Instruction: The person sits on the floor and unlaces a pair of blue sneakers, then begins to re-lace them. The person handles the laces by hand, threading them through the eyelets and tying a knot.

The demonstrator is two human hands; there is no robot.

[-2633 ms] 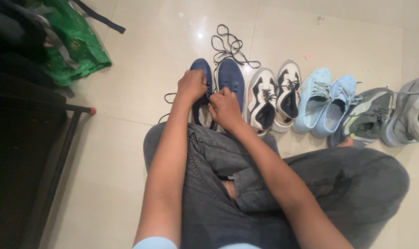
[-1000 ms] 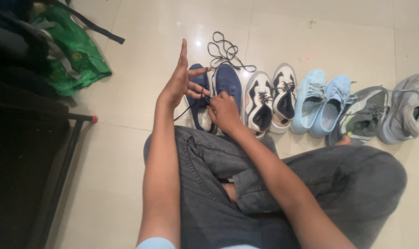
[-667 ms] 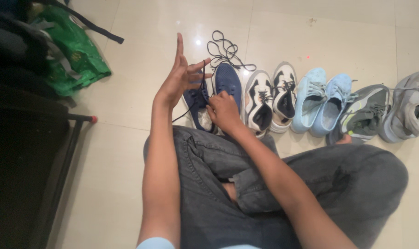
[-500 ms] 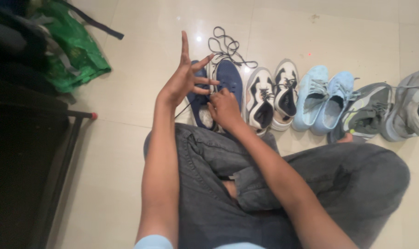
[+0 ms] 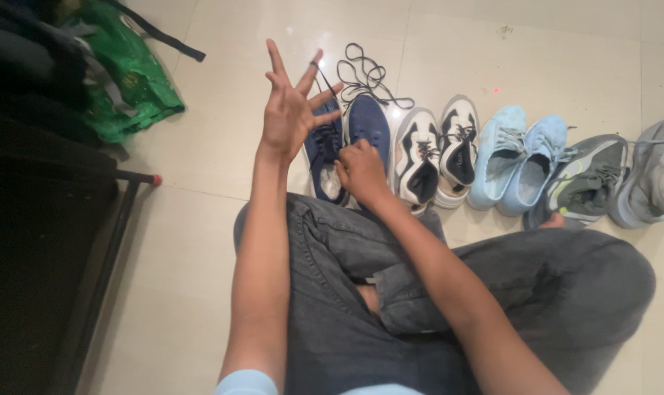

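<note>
We sit on the floor point(image 5: 215, 219) with our legs crossed. Our left hand point(image 5: 292, 110) is up in the air with the fingers spread wide, and a dark lace point(image 5: 319, 82) is looped over one finger. The lace runs down to the blue shoe point(image 5: 323, 150) on the floor just in front of our knee. Our right hand point(image 5: 361, 170) is closed and rests on that shoe, pinching it near the lace holes. Its twin point(image 5: 368, 124) stands right beside it. A loose lace point(image 5: 365, 77) lies behind them. More shoes stand in a row to the right: white and black shoes point(image 5: 434, 150), light blue shoes point(image 5: 518, 161) and grey shoes point(image 5: 624, 179). A green bag point(image 5: 127, 73) lies far to the left.
</note>
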